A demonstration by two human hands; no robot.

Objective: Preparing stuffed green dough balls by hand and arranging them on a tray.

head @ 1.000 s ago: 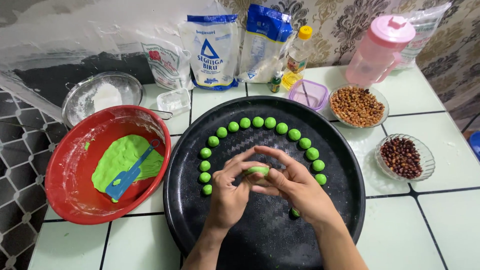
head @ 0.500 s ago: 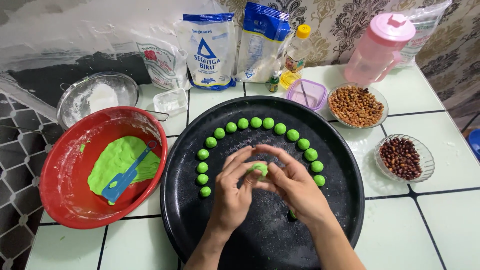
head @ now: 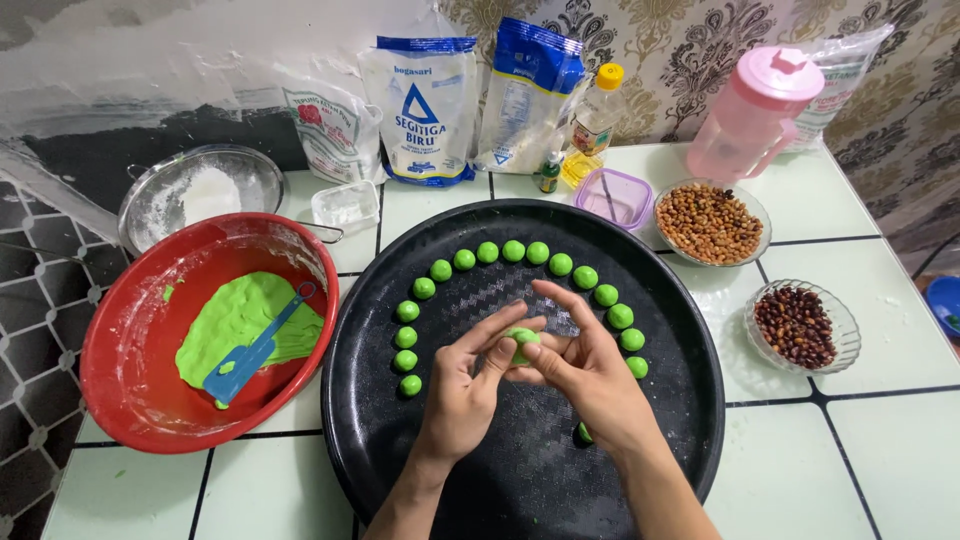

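Note:
Over the middle of a round black tray (head: 400,460), my left hand (head: 466,385) and my right hand (head: 585,368) meet with their fingertips pinched around a small piece of green dough (head: 522,342). Several green dough balls (head: 513,251) lie in an arc along the tray's far half, around both hands. One more green ball (head: 584,432) shows partly under my right wrist. Left of the tray stands a red bowl (head: 130,400) holding a flat slab of green dough (head: 235,318) with a blue scraper (head: 252,348) lying on it.
Behind the tray stand flour bags (head: 420,105), an oil bottle (head: 592,125), a pink jug (head: 755,112) and a small purple box (head: 613,197). Two glass dishes of nuts (head: 710,222) and dark beans (head: 795,325) sit right; a floured sieve bowl (head: 200,195) sits back left.
Both hands stay over the tray's middle, their fingers shifting slightly around the green dough piece. The view has drifted a little; nothing else moved.

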